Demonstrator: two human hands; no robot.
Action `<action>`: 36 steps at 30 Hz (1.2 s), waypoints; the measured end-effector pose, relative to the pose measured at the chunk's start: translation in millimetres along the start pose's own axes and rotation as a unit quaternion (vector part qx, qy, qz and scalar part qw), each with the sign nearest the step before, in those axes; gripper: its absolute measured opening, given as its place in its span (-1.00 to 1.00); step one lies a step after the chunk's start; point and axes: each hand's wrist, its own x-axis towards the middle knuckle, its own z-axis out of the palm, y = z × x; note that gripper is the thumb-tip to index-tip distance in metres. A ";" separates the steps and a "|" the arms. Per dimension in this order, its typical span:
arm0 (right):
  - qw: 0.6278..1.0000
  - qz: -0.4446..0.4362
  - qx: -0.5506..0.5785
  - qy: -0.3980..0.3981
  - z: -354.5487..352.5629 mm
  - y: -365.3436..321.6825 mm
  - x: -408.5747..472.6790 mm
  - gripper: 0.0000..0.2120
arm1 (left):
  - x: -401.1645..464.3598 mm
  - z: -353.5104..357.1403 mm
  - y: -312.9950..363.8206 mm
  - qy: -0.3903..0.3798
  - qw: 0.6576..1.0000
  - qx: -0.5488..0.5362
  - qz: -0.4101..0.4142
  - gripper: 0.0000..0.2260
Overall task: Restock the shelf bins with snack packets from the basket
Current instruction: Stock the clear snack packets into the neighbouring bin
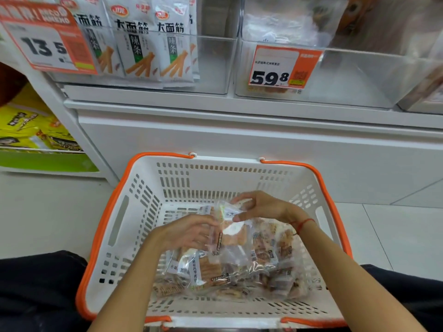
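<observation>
I see both hands over the basket [134, 188]: right hand [261, 207] pinches a clear snack pkt [230, 226], left hand [189, 232] grips its near-left edge.

Left fingertips hid behind a clear packet [225, 232], price sign [45, 39] cropped at left, upper-right bin [359, 75] contents blurred

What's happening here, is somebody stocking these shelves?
Yes. A person crouches over a white basket with orange handles, set on the floor before the shelf. Both hands are down in it: the right hand pinches a clear snack packet by its top, and the left hand holds its side. More packets lie heaped underneath. Above, the clear bin tagged 59.8 looks nearly empty in front; nothing has gone in yet.
</observation>
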 end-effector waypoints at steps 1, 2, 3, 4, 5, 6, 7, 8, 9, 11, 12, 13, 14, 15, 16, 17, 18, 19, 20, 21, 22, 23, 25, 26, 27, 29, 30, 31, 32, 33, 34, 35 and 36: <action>1.000 -0.013 -0.020 0.004 0.7 -7.5 0.5 -0.60 | -2.8 2.6 4.8 -0.018 1.000 0.016 -0.005 -0.42; 0.999 -0.021 -0.033 0.005 2.9 -13.8 2.1 -0.59 | -5.2 5.3 9.0 -0.027 0.999 0.028 -0.006 -0.49; 0.999 -0.032 -0.029 0.003 4.6 -17.3 4.8 -0.58 | -6.8 7.8 12.3 -0.030 0.999 0.032 -0.005 -0.59; 0.999 -0.048 -0.013 0.009 6.8 -19.0 8.0 -0.56 | -7.1 10.5 13.7 -0.023 0.999 0.026 -0.006 -0.69; 0.997 -0.067 0.018 0.019 8.7 -15.9 12.6 -0.57 | -6.4 12.3 13.8 0.004 1.000 0.018 0.000 -0.73; 0.994 -0.084 0.064 0.038 10.3 -10.6 17.5 -0.59 | -2.0 10.7 10.2 0.045 0.999 0.016 0.013 -0.71; 0.987 -0.086 0.114 0.077 11.4 -1.1 24.1 -0.64 | 2.3 8.9 6.2 0.093 0.995 0.015 0.026 -0.65; 0.980 -0.071 0.137 0.128 13.3 10.1 28.7 -0.70 | 7.0 5.7 0.2 0.139 0.989 0.002 0.039 -0.61; 0.977 -0.038 0.110 0.179 15.0 22.4 31.6 -0.75 | 10.0 3.3 -5.2 0.183 0.982 -0.025 0.050 -0.59; 0.982 0.064 -0.090 0.151 19.0 54.6 32.6 -0.71 | 13.8 -3.3 -17.0 0.255 0.961 -0.089 0.064 -0.54; 0.970 0.113 -0.205 0.061 25.1 70.6 30.8 -0.57 | 14.5 -6.2 -22.3 0.276 0.952 -0.116 0.069 -0.51; 0.942 0.143 -0.301 -0.025 32.3 86.3 27.8 -0.39 | 14.1 -7.3 -25.8 0.287 0.946 -0.136 0.071 -0.46; 0.911 0.150 -0.378 -0.068 40.2 99.1 24.1 -0.22 | 15.0 -9.1 -29.3 0.292 0.941 -0.153 0.070 -0.40; 0.885 0.139 -0.440 -0.067 47.6 109.2 19.8 -0.12 | 15.2 -9.8 -31.1 0.293 0.939 -0.168 0.068 -0.37; 0.865 0.115 -0.487 -0.037 54.9 116.1 16.0 -0.12 | 16.8 -11.3 -33.9 0.296 0.935 -0.183 0.063 -0.35; 0.847 0.086 -0.525 -0.003 60.0 122.8 13.9 -0.17 | 17.5 -11.9 -35.6 0.299 0.932 -0.199 0.058 -0.36; 0.839 0.059 -0.541 0.019 62.3 125.7 10.8 -0.21 | 18.4 -11.5 -36.9 0.295 0.930 -0.214 0.056 -0.38; 0.848 0.047 -0.528 0.021 61.0 124.1 10.5 -0.22 | 18.6 -11.4 -37.3 0.294 0.928 -0.224 0.053 -0.40; 0.880 0.054 -0.472 0.013 56.1 118.2 12.4 -0.25 | 19.9 -12.1 -37.2 0.293 0.926 -0.232 0.056 -0.42; 0.923 0.070 -0.378 0.000 48.1 108.2 15.0 -0.29 | 20.6 -12.7 -37.1 0.297 0.924 -0.234 0.057 -0.44; 0.958 0.087 -0.272 -0.019 38.2 95.4 17.3 -0.37 | 20.2 -13.3 -36.7 0.305 0.922 -0.231 0.052 -0.46; 0.979 0.102 -0.175 -0.035 27.9 82.1 18.9 -0.47 | 19.1 -13.2 -35.8 0.316 0.921 -0.223 0.045 -0.50; 0.995 0.092 0.001 -0.030 9.9 63.6 18.8 -0.67 | 19.0 -16.6 -37.2 0.332 0.919 -0.209 0.041 -0.59; 0.991 0.079 0.105 -0.023 3.6 57.2 15.8 -0.72 | 18.3 -17.6 -36.8 0.338 0.917 -0.207 0.042 -0.61; 0.978 0.067 0.198 -0.021 -1.2 53.0 10.7 -0.74 | 17.5 -18.8 -36.1 0.353 0.912 -0.203 0.042 -0.65; 0.954 0.036 0.296 -0.031 -7.5 50.4 2.6 -0.76 | 16.2 -20.9 -33.6 0.387 0.902 -0.184 0.043 -0.73; 0.946 0.029 0.321 -0.033 -8.0 49.8 0.2 -0.77 | 16.5 -20.7 -31.2 0.397 0.900 -0.178 0.039 -0.77; 0.940 0.027 0.338 -0.031 -6.9 50.0 -0.4 -0.76 | 17.5 -20.0 -29.4 0.400 0.900 -0.171 0.037 -0.79; 0.933 0.026 0.358 -0.027 -4.6 50.6 0.8 -0.75 | 19.1 -18.3 -28.3 0.403 0.903 -0.144 0.037 -0.80; 0.927 0.025 0.374 -0.020 -1.8 52.0 3.0 -0.74 | 21.8 -15.6 -27.9 0.401 0.910 -0.104 0.032 -0.78; 0.923 0.022 0.384 -0.013 1.9 52.8 5.6 -0.74 | 23.3 -12.4 -27.0 0.394 0.916 -0.068 0.024 -0.75; 0.923 0.023 0.384 -0.002 5.7 53.7 8.9 -0.73 | 25.6 -9.8 -26.8 0.390 0.919 -0.056 0.024 -0.73; 0.929 0.024 0.369 0.012 9.5 53.2 11.3 -0.72 | 26.9 -7.7 -26.7 0.384 0.921 -0.052 0.024 -0.73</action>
